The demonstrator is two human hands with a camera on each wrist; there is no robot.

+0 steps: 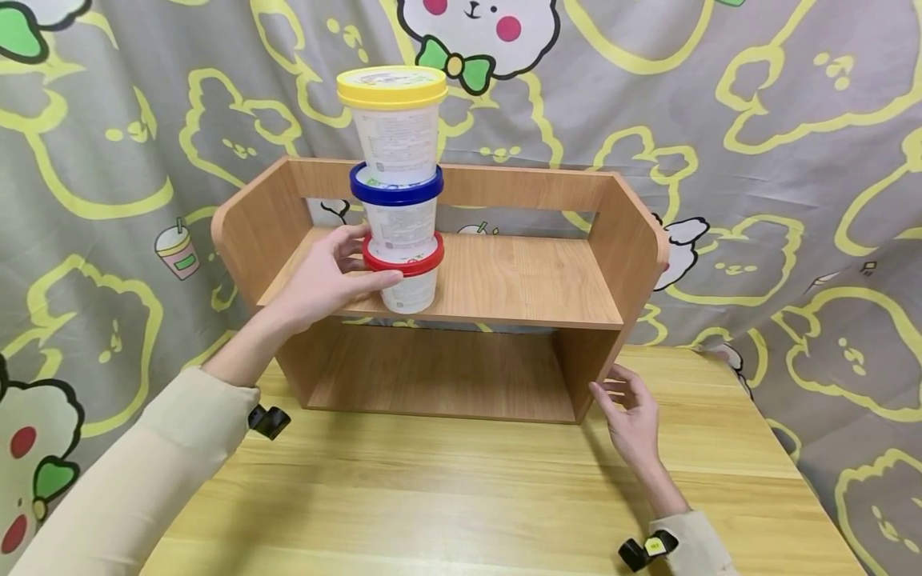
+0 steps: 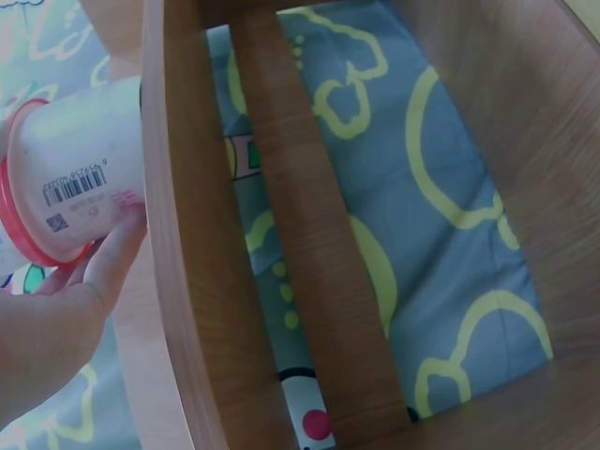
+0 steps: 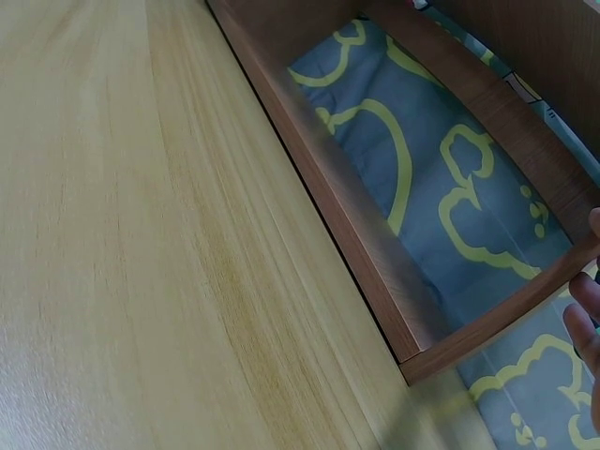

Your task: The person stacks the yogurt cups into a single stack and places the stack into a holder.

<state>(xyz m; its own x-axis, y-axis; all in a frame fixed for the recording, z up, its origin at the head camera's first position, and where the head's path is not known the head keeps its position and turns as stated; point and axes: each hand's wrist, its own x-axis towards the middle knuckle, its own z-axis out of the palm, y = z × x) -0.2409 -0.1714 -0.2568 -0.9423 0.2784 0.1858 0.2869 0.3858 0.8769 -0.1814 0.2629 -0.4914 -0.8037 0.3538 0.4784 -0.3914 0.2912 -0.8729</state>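
Three white tubs stand stacked at the front of the upper board of a wooden desk shelf (image 1: 519, 272). A yellow-lidded tub (image 1: 398, 140) is on top, a blue-lidded tub (image 1: 403, 224) in the middle and a red-lidded tub (image 1: 410, 292) at the bottom. My left hand (image 1: 324, 272) grips the red-lidded tub from the left, thumb in front; the left wrist view shows this tub (image 2: 89, 169) close against the board. Whether its base touches the board I cannot tell. My right hand (image 1: 634, 416) holds the front edge of the shelf's right side panel between thumb and fingers.
The shelf stands on a light wooden table (image 1: 432, 488), its lower compartment (image 1: 446, 372) below the tubs. Raised side panels and a back rail (image 1: 519, 188) bound the upper board. A grey patterned curtain (image 1: 792, 160) hangs behind and at both sides.
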